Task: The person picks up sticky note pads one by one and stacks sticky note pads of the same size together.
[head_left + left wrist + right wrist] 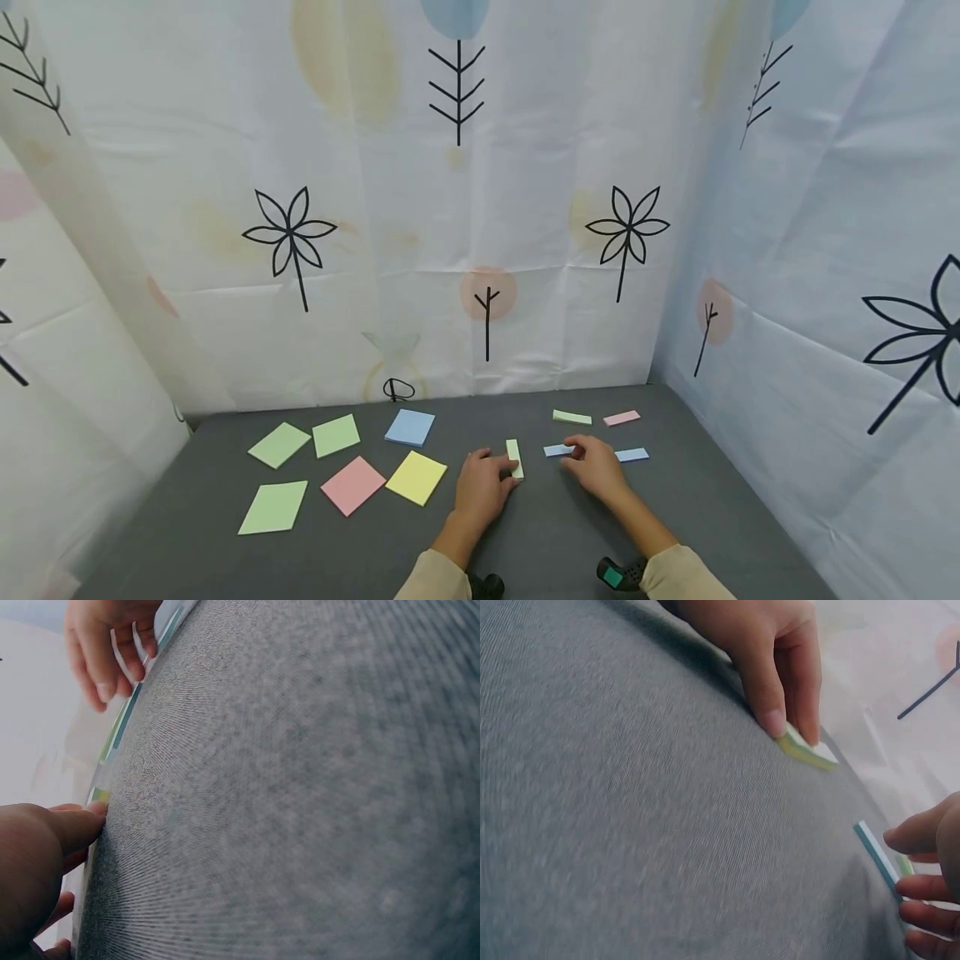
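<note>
My left hand (482,486) pinches a narrow pale-green sticky note pad (513,451) between thumb and fingers, on the grey table. The right wrist view shows the thumb at the near end of this pad (808,755) and a finger on its top. My right hand (597,472) hovers beside a narrow blue sticky note pad (555,451), its fingers loosely bent and nothing gripped. Thumb and fingers are spread apart near the blue pad (877,855) in the right wrist view. Another narrow blue pad (632,455) lies just right of this hand.
Behind lie a narrow green pad (572,417) and a pink one (622,418). At left are square sticky notes: several green (274,507), a pink (352,486), a yellow (417,478) and a blue (409,427). Patterned white cloth (525,208) encloses the table (360,558).
</note>
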A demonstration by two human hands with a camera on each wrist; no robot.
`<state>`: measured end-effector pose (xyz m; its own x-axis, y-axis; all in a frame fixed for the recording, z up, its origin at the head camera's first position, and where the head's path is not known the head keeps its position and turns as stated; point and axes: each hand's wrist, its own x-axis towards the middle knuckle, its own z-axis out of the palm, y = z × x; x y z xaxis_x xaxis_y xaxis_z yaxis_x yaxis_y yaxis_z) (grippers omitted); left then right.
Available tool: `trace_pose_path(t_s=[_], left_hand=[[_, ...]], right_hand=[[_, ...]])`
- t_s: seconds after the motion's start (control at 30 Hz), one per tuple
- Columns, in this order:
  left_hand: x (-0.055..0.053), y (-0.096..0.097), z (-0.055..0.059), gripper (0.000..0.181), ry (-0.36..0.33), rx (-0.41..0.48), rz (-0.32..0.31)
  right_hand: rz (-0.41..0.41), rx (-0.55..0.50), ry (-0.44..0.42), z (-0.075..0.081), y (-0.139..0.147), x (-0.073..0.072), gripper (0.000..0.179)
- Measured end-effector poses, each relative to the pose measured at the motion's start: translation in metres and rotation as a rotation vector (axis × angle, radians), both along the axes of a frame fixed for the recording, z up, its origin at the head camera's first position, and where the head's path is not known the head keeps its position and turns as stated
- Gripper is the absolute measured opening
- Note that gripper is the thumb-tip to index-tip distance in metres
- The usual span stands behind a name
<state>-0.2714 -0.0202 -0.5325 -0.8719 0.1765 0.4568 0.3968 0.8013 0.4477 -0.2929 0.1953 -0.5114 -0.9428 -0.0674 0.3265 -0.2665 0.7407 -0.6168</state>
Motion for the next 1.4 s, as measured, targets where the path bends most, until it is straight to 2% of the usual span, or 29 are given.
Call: trace_pose_path(t_s=[0.4, 0.67, 0.97, 1.1, 1.23, 1.4], left_hand=[[-0.001, 0.000, 0.000, 0.023, -0.013, -0.008, -0.003], [0.000, 0.001, 0.001, 0.023, -0.024, -0.010, 0.002], [-0.001, 0.001, 0.001, 0.023, -0.025, -0.001, 0.011], [-0.001, 0.001, 0.000, 0.024, -0.017, -0.001, 0.013], [0.000, 0.001, 0.000, 0.024, -0.019, 0.001, 0.017], [0.000, 0.000, 0.000, 0.024, -0.001, -0.007, 0.009]], right_hand=[[-0.081, 0.081, 0.037, -0.008, 0.008, -0.009, 0.034], [-0.067, 0.171, 0.048, -0.012, 0.003, -0.021, 0.040], [-0.047, 0.325, 0.071, -0.014, -0.005, -0.026, 0.032], [-0.017, 0.398, 0.126, -0.013, -0.006, -0.024, 0.028], [0.037, 0.466, 0.222, -0.013, -0.003, -0.026, 0.023], [0.096, 0.459, 0.285, -0.015, -0.001, -0.029, 0.015]])
